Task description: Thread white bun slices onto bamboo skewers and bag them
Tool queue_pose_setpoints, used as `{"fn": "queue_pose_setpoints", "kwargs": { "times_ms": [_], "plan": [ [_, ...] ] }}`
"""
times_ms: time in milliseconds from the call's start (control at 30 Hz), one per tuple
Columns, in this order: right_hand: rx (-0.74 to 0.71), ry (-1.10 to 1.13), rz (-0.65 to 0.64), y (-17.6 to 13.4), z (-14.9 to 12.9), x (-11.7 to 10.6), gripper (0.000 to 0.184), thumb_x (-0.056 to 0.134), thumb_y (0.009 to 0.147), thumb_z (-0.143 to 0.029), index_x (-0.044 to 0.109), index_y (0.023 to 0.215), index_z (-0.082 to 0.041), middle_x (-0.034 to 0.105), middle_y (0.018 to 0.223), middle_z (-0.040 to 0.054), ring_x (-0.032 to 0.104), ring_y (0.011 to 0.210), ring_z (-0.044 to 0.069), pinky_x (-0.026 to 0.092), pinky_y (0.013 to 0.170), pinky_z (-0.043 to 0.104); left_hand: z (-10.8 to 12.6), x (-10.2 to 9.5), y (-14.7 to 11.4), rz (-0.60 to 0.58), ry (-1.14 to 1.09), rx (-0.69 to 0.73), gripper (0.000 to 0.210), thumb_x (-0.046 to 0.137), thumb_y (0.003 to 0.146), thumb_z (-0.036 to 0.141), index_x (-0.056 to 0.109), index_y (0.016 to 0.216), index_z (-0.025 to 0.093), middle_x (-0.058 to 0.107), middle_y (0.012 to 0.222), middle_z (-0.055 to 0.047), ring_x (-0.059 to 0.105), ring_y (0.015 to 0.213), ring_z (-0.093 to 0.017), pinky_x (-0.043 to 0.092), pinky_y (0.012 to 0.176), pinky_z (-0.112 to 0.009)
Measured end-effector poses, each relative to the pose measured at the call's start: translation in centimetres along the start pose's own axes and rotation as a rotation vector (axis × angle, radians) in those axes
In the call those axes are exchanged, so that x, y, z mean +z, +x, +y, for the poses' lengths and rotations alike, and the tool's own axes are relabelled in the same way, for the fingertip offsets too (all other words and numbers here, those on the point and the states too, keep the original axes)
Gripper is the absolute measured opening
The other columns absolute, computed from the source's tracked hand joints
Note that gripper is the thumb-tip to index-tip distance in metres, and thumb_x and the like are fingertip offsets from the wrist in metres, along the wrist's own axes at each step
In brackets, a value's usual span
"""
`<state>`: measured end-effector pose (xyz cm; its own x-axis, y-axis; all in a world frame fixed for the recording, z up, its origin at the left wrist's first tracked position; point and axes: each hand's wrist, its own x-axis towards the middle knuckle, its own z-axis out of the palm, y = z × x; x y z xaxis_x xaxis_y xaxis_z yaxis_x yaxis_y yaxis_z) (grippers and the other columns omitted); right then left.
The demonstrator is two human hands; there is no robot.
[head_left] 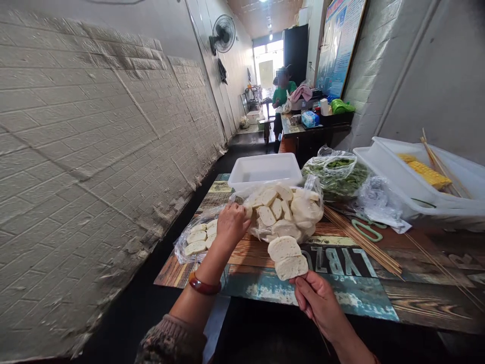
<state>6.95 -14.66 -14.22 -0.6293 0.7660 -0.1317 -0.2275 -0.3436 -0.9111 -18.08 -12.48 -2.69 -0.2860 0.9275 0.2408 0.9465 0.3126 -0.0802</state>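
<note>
My right hand (316,298) is closed around a thin skewer (321,336), which carries two pale, spongy, oval slices (290,258) overlapping one another. They look like bread or tofu slices; the exact kind is unclear. Beyond them, a clear plastic bag (318,189) lies open, heaped with many similar slices (278,210). My left hand (232,222) is at the bag's left edge, its fingers curled on the plastic; the fingertips are partly hidden. Left of that wrist, more slices (197,237) lie in rows on a clear plastic sheet (181,253).
Behind the bag stands a white tub (265,169). Farther right are a bag of green vegetables (335,177), bare skewers (364,242), green-handled scissors (367,230) and a white bin (466,202) with corn (428,172). A person (282,96) stands by a far counter.
</note>
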Motion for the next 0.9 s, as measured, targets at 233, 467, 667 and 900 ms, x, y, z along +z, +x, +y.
{"fn": "queue_pose_setpoints", "kwargs": {
  "times_ms": [233,467,667,900],
  "plan": [
    [0.008,-0.004,0.009,0.1,0.2,0.0,0.045,0.064,0.084,-0.059,0.065,0.083,-0.014,0.050,0.045,-0.0073,0.029,0.037,0.003,0.018,0.038,0.018,-1.0,1.7,0.2,0.301,-0.580,-0.090,0.012,0.056,0.080,0.018,0.067,0.077,0.017,0.067,0.089,-0.009,0.060,0.089,-0.024,0.045,0.085,-0.036],
    [0.016,0.000,0.022,0.1,0.1,0.1,0.045,0.066,0.083,-0.060,0.061,0.079,-0.015,0.049,0.044,-0.0075,0.028,0.036,0.003,0.016,0.038,0.018,-1.2,1.8,0.2,0.327,-0.863,-0.136,0.026,0.054,0.085,0.032,0.072,0.091,0.014,0.070,0.090,-0.007,0.063,0.081,-0.019,0.048,0.067,-0.027],
    [0.001,-0.015,0.018,0.0,0.3,0.1,0.043,0.064,0.085,-0.058,0.060,0.081,-0.015,0.049,0.044,-0.0076,0.028,0.037,0.003,0.015,0.038,0.019,-0.6,2.0,-0.1,0.289,-1.142,-0.164,0.031,0.058,0.084,0.036,0.072,0.101,0.014,0.071,0.083,-0.005,0.063,0.072,-0.016,0.048,0.063,-0.025],
    [0.021,-0.032,0.021,0.0,0.1,0.1,0.043,0.065,0.084,-0.058,0.060,0.081,-0.015,0.048,0.045,-0.0082,0.028,0.037,0.004,0.016,0.038,0.019,0.3,0.8,-1.1,0.217,-1.550,-0.271,0.029,0.068,0.079,0.038,0.065,0.098,0.017,0.069,0.086,-0.003,0.068,0.072,-0.017,0.049,0.058,-0.024]
  ]
}}
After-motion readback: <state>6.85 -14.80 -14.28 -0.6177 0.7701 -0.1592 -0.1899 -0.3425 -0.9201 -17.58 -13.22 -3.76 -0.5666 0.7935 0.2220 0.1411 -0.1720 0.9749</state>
